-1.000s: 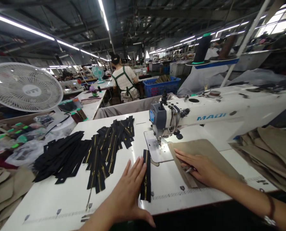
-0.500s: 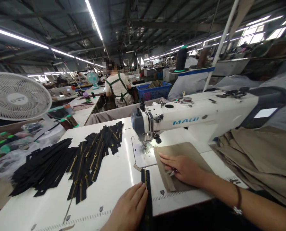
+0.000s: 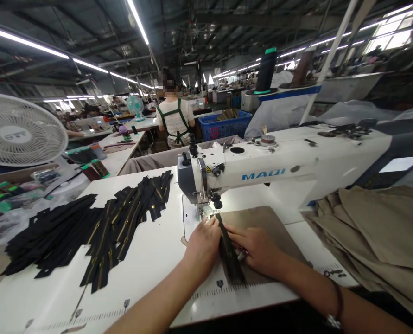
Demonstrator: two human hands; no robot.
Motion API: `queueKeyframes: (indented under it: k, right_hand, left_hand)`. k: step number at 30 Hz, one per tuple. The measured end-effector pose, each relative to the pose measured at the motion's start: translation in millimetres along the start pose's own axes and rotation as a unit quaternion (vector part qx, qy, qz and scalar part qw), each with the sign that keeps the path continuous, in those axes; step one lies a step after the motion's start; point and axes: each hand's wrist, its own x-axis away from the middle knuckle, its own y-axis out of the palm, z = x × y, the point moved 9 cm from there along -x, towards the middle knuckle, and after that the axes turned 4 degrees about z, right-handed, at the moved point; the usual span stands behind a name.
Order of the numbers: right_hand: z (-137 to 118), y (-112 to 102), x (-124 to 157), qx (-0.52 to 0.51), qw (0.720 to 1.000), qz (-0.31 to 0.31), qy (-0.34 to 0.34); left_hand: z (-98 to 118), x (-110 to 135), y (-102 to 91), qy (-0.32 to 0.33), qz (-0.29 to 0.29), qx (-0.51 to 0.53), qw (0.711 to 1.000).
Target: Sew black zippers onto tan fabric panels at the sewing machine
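My left hand point(image 3: 203, 245) pinches the upper end of a black zipper point(image 3: 230, 254) with gold teeth, close to the needle area of the white sewing machine point(image 3: 279, 162). The zipper lies along the left edge of a tan fabric piece point(image 3: 274, 227) on the machine table. Spread over that fabric, my right hand point(image 3: 263, 253) has its fingertips against the zipper's right side. A small shiny metal tool point(image 3: 241, 254) shows under its curled fingers, mostly hidden. The machine's presser foot point(image 3: 202, 211) stands just beyond my left fingertips.
Loose black zippers point(image 3: 123, 222) lie heaped on the left of the table point(image 3: 150, 269). Folded tan fabric point(image 3: 376, 227) is stacked at the right. A white fan point(image 3: 22, 132) and thread spools point(image 3: 100, 169) stand at the left; a co-worker point(image 3: 174, 116) sits beyond, beside a blue basket point(image 3: 223, 126).
My left hand has brought the zipper up and right from the bare table onto the fabric's left edge. My right hand stays on the fabric, now touching the zipper. The view has shifted slightly.
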Motion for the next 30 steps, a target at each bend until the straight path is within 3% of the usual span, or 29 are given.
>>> queueKeyframes:
  k: [4, 11, 15, 21, 27, 30]
  right_hand:
    - [-1, -2, 0, 0.001, 1.000, 0.014, -0.009]
    - [0, 4, 2, 0.044, 0.999, 0.014, -0.011]
    - [-1, 4, 3, 0.062, 0.997, 0.029, -0.030]
    - [-2, 2, 4, 0.057, 0.994, 0.059, -0.070]
    - [4, 13, 9, 0.059, 0.996, 0.022, -0.064]
    - [2, 9, 8, 0.055, 0.996, 0.035, -0.068]
  left_hand:
    - [4, 9, 10.2, 0.026, -0.020, 0.025, 0.999]
    - [0, 15, 0.4, 0.036, 0.054, 0.064, 0.996]
    - [0, 14, 6.3, 0.059, 0.053, 0.038, 0.996]
    - [-3, 13, 9.8, 0.045, 0.063, -0.003, 0.997]
    - [-4, 9, 6.2, 0.015, 0.090, -0.017, 0.996]
    - [-5, 9, 6.0, -0.003, 0.107, -0.013, 0.994]
